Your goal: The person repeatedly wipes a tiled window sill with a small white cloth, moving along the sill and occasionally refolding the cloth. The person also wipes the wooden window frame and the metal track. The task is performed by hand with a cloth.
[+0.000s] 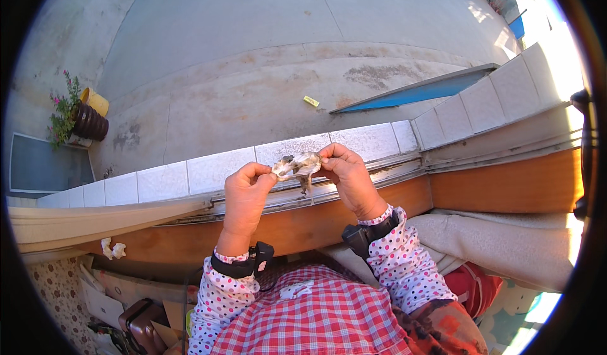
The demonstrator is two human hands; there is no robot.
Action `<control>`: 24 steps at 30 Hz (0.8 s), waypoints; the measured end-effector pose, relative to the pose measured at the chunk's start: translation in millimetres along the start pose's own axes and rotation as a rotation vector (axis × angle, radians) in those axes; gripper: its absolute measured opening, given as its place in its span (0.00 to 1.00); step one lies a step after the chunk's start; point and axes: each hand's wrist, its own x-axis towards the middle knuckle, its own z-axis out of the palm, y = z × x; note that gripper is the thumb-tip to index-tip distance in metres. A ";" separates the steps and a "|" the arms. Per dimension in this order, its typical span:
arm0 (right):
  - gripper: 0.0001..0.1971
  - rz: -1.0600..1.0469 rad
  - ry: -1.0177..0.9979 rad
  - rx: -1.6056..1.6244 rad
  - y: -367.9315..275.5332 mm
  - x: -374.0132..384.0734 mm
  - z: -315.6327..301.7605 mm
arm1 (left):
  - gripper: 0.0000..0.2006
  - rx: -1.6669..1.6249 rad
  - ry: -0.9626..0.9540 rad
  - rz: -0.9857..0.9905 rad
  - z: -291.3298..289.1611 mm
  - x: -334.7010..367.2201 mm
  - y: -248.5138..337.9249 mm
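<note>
A crumpled, dirty white tissue with grey-brown stains is stretched between my two hands, above the window track. My left hand pinches its left end between thumb and fingers. At the other end, my right hand pinches it the same way. A dark, ragged strip of it dangles from the middle. Below and beyond lie the grimy metal window track and the white tiled outer sill, which has dark specks on it near the tissue.
A brown wooden inner sill runs along my side, with crumpled white tissue at its left. Sofa-like beige padding lies at the right. Outside are a flowering potted plant, a blue panel and a small yellow packet.
</note>
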 end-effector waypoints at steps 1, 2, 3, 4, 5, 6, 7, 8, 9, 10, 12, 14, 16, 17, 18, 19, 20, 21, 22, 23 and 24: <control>0.06 0.022 -0.012 0.049 -1.3 1.0 -4.0 | 0.05 -0.061 0.010 -0.005 -1.6 0.7 -1.8; 0.06 0.038 0.002 0.089 -2.6 2.2 -7.9 | 0.05 -0.122 0.017 -0.010 -2.5 1.4 -4.2; 0.06 0.046 -0.005 0.137 -4.1 2.9 -11.9 | 0.05 -0.195 0.017 -0.001 -3.0 1.8 -7.1; 0.07 0.067 0.027 0.170 -5.6 3.2 -15.5 | 0.05 -0.190 0.002 -0.030 -4.5 2.0 -10.2; 0.07 0.071 0.021 0.188 -7.1 3.1 -18.5 | 0.05 -0.197 -0.022 -0.044 -6.0 2.4 -13.4; 0.07 0.055 -0.026 0.217 -8.2 3.0 -20.3 | 0.05 -0.221 -0.050 -0.031 -6.8 3.5 -16.9; 0.07 0.054 -0.033 0.232 -9.5 3.1 -21.2 | 0.05 -0.081 -0.008 -0.004 -5.6 6.2 -20.6; 0.07 0.053 -0.041 0.248 -10.6 3.2 -21.0 | 0.06 0.043 0.030 0.050 -3.7 9.8 -23.9; 0.07 0.049 -0.038 0.235 -11.8 3.6 -19.7 | 0.06 0.156 0.067 0.085 -2.3 12.8 -26.1; 0.07 0.045 -0.037 0.222 -13.0 4.2 -17.7 | 0.05 0.230 0.126 0.127 -1.1 17.4 -26.9; 0.07 0.027 -0.042 0.204 -15.2 6.1 -11.2 | 0.03 0.351 0.242 0.161 2.2 29.4 -23.5; 0.07 -0.007 -0.061 0.195 -17.7 8.9 -3.6 | 0.04 0.386 0.281 0.447 8.5 32.1 -16.0; 0.07 -0.012 -0.057 0.152 -19.4 9.6 3.0 | 0.04 0.462 0.218 0.618 16.1 21.6 -7.6; 0.06 -0.027 -0.073 0.142 -19.0 9.8 6.3 | 0.08 0.499 0.228 0.650 24.9 14.4 -4.8; 0.06 -0.016 -0.063 0.121 -17.7 10.0 9.8 | 0.08 0.591 0.246 0.715 32.8 9.8 -1.9; 0.07 -0.021 -0.068 0.114 -15.5 10.4 13.3 | 0.08 0.669 0.267 0.784 39.4 6.5 0.8; 0.07 -0.026 -0.074 0.107 -13.0 10.6 16.2 | 0.09 0.755 0.284 0.824 42.4 5.1 3.3; 0.07 -0.018 -0.093 0.101 -10.4 10.5 18.2 | 0.10 0.766 0.310 0.876 44.0 7.7 5.3; 0.07 -0.014 -0.086 0.093 -7.7 10.7 19.2 | 0.10 0.782 0.312 0.889 43.1 7.4 6.2; 0.07 -0.011 -0.078 0.086 -5.5 10.7 19.2 | 0.09 0.798 0.307 0.891 41.6 7.7 6.1; 0.07 -0.012 -0.081 0.082 -3.6 11.0 18.2 | 0.09 0.807 0.302 0.893 39.4 7.9 5.2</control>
